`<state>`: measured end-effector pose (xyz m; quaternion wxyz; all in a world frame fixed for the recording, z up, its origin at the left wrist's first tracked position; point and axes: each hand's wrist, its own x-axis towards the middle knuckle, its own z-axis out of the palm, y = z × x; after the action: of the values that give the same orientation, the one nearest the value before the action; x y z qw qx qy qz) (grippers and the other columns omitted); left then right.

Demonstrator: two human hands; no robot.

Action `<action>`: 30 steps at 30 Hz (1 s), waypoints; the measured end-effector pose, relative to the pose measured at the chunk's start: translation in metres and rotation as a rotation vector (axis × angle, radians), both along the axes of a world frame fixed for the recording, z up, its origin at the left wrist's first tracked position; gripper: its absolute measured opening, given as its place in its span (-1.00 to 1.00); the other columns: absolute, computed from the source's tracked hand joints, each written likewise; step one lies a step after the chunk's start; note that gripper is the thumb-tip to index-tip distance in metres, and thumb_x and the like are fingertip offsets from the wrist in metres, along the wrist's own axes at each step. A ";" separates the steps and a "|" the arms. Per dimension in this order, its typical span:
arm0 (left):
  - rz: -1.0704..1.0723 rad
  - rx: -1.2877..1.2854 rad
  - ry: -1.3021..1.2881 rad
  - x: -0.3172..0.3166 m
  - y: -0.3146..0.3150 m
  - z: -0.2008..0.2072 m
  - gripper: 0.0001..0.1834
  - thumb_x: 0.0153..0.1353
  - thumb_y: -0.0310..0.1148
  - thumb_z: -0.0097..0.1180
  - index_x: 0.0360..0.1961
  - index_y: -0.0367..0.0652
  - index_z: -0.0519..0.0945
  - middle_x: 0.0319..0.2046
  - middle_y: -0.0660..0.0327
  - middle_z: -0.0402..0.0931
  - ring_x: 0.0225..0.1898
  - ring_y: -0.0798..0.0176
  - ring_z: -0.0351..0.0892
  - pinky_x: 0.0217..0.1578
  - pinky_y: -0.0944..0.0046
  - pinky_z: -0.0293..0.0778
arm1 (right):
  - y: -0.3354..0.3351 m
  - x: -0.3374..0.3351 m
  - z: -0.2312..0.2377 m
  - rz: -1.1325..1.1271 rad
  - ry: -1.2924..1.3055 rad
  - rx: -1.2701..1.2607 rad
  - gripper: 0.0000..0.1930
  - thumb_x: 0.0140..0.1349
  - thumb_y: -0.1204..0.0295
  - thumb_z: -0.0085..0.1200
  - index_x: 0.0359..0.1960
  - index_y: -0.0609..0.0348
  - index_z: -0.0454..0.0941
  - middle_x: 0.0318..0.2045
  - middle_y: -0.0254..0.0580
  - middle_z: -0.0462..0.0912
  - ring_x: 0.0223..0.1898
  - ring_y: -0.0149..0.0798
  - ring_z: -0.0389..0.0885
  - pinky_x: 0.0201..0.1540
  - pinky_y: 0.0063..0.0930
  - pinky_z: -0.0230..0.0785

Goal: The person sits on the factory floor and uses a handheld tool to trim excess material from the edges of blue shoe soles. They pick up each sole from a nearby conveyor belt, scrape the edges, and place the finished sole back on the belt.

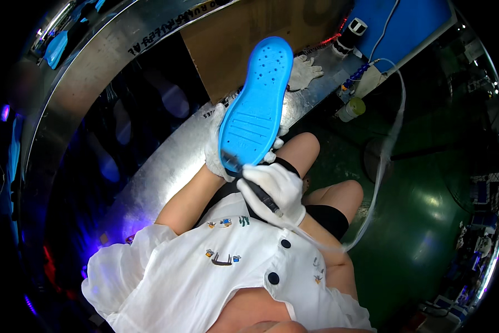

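Observation:
A blue shoe sole (255, 102) is held up, tilted, in my gloved left hand (213, 141). The thumb side of that hand lies along the sole's left edge, and its fingertips show at the right edge. Small holes dot the sole's far end, and ridges cross its middle. My gloved right hand (280, 186) is closed around a black pen-shaped brush (265, 198) with a pale hose (383, 161) trailing from its rear. The brush's dark, blurred tip lies over the near end of the sole; contact cannot be made out.
Beyond the sole stands a cardboard panel (221, 50) on the metal bench (155, 158). A spare white glove (305, 72) lies to its right, near a small jar (350, 110) and a blue jointed nozzle (357, 75). At the left, several soles (174, 101) sit in purple light.

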<state>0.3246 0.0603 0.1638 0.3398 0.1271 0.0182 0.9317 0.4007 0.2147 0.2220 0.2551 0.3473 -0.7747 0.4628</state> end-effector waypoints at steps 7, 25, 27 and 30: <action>-0.056 -0.223 0.199 -0.012 -0.026 0.019 -0.11 0.33 0.28 -0.19 0.41 -0.25 0.13 0.16 -0.36 0.34 0.05 -0.29 0.55 0.07 -0.07 0.54 | 0.021 -0.022 0.006 0.265 -0.053 0.280 -0.84 0.06 0.45 0.25 -0.30 0.08 0.60 -0.29 -0.30 0.66 -0.44 -0.18 0.59 -0.37 -0.40 0.48; 0.122 -1.266 0.381 -0.032 -0.044 0.089 -0.56 0.15 -0.14 0.31 -0.04 -0.21 0.64 -0.17 0.12 0.64 -0.16 0.26 0.65 -0.12 0.25 0.60 | 0.029 -0.013 0.048 0.247 -0.064 0.386 -0.77 0.00 0.42 0.32 -0.25 0.03 0.68 -0.22 -0.33 0.72 -0.51 -0.29 0.53 -0.43 -0.48 0.44; 0.127 -1.154 0.397 -0.036 -0.047 0.073 -0.60 0.16 -0.14 0.30 -0.07 -0.17 0.67 -0.15 0.12 0.65 -0.16 0.26 0.67 -0.10 0.26 0.61 | 0.039 -0.027 0.044 0.209 -0.112 0.240 -0.73 -0.08 0.50 0.37 -0.27 0.09 0.68 -0.24 -0.26 0.73 -0.51 -0.28 0.55 -0.43 -0.48 0.46; 0.164 -1.341 0.498 -0.039 -0.050 0.091 -0.63 0.20 -0.13 0.25 -0.10 -0.17 0.67 -0.21 0.13 0.65 -0.23 0.27 0.67 -0.15 0.25 0.62 | 0.038 -0.019 0.043 0.163 -0.042 0.381 -0.74 -0.08 0.56 0.36 -0.28 0.13 0.69 -0.23 -0.17 0.73 -0.52 -0.21 0.54 -0.45 -0.45 0.43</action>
<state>0.2858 0.0098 0.2544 0.2595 0.0979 0.6728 0.6859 0.3813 0.2531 0.2647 0.1303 0.4410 -0.8227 0.3343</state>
